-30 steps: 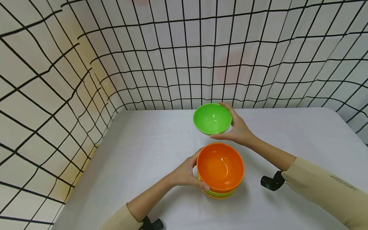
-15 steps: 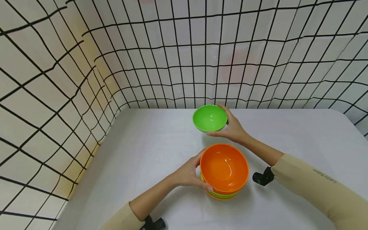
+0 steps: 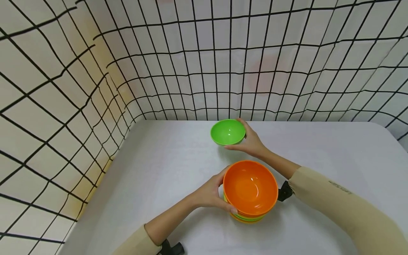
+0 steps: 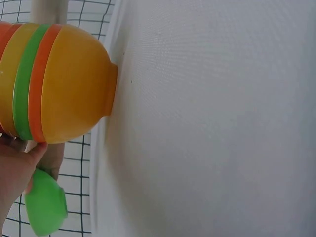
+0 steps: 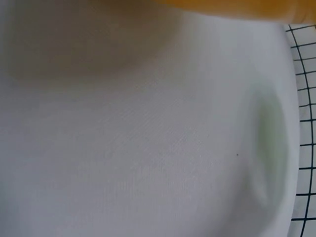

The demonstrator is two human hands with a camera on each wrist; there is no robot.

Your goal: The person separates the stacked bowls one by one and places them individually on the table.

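My left hand (image 3: pixel 213 193) grips the left side of a stack of nested bowls, its thumb along the front near the rim. An orange bowl (image 3: pixel 250 188) tops the stack. In the left wrist view, yellow, green and orange bands show below it, and a yellow-orange bowl (image 4: pixel 76 84) forms the base on the table. Beyond the stack, my right hand (image 3: pixel 250 141) holds a green bowl (image 3: pixel 227 131) by its right side, thumb in front and fingers behind. This bowl is upright, and the left wrist view shows it raised off the table.
A white-covered table (image 3: pixel 159 152) spreads under everything. Black grid netting (image 3: pixel 223 71) over white sheeting walls the back and left. The right forearm (image 3: pixel 338 202) passes close by the stack's right side. In the right wrist view, a soft green tint lies on the tabletop.
My right hand has carried the green bowl farther back and slightly left, away from the stack. The left hand keeps its grip on the stack; the head view has shifted slightly.
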